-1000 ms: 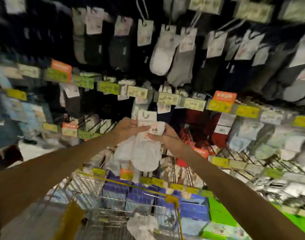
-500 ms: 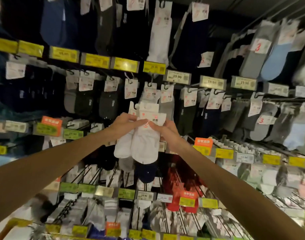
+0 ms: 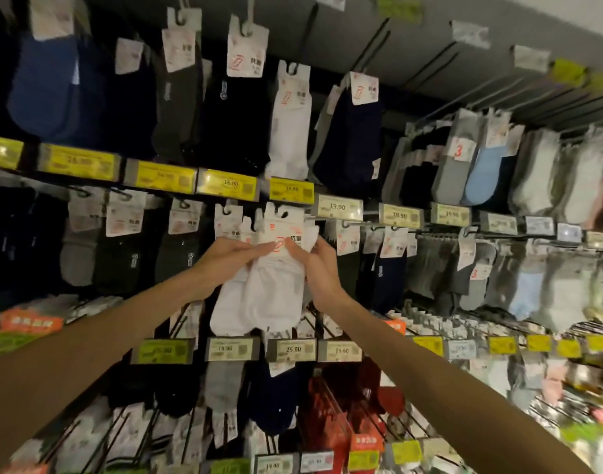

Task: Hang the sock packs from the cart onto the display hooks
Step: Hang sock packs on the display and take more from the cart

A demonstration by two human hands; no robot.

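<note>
Left hand [image 3: 226,256], head view: raised to the middle row of the display, thumb and fingers pinching the left side of the white packs [image 3: 272,295] at their card [image 3: 284,230]. Right hand [image 3: 315,265]: same height, just right of the left, fingers curled round the card's right edge, so both hands hold one bundle and neither is free. Packs: several held together, long axis upright, card on top and sock toes hanging down, directly ahead of the hands, far side toward the wall. Hanger slot: at the card's top edge, just under the yellow tag [image 3: 291,190] and left of the pale tag [image 3: 337,207]. Hook for this column: hidden behind the card; cannot tell whether the slot is already on it. Neighbouring hooks [image 3: 376,228]: to the right, carrying grey and dark packs. Dark packs [image 3: 176,254]: hanging just left of the bundle in the same row. White pack [image 3: 289,131]: row above, in line with the bundle. Red packs [image 3: 330,415]: lower row, near right. Step in hand, by judgement: seating the slot over the hook. The deciding relation is the slot against the hook tip, which points out of the wall toward the person. The card should stay upright and go away from the body. Both hands are equally near. Risk: one pack of the bundle missing the hook.
</note>
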